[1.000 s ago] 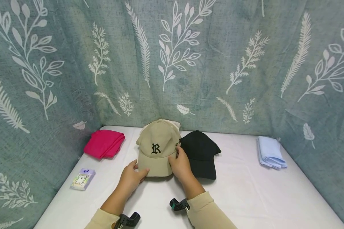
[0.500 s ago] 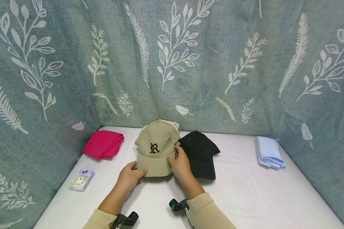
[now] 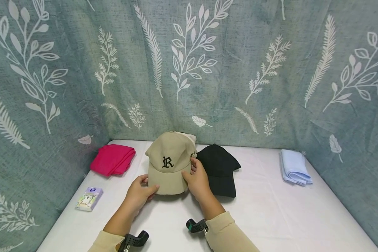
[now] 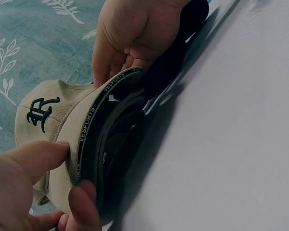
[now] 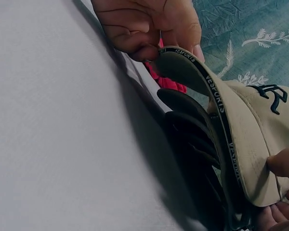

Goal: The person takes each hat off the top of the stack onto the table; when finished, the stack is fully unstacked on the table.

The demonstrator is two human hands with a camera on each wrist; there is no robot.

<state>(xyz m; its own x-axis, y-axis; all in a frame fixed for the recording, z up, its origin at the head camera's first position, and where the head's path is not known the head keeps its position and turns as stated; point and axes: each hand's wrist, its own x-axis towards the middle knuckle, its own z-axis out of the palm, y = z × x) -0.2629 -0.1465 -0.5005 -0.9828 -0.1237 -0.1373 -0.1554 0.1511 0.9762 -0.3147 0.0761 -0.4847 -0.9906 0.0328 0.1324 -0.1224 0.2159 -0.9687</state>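
Note:
A beige baseball cap with a black letter R faces me in the head view. My left hand pinches the left edge of its brim, thumb on top and fingers beneath. At the brim's right side, my right hand grips the edge, thumb on the front. Under the beige brim, the right wrist view shows several dark brims stacked close together. A pale cap peeks out behind the crown. Just to the right lies a black cap, partly hidden by my right hand and the beige cap.
Folded red cloth lies at the back left, with a small lilac tissue pack in front of it. On the right is a folded light blue cloth. Patterned green-blue curtains enclose the white table.
The beige cap has shifted slightly left and turned a little, showing more of its side lettering. Both hands keep their hold on its brim. The whole head view has drifted slightly.

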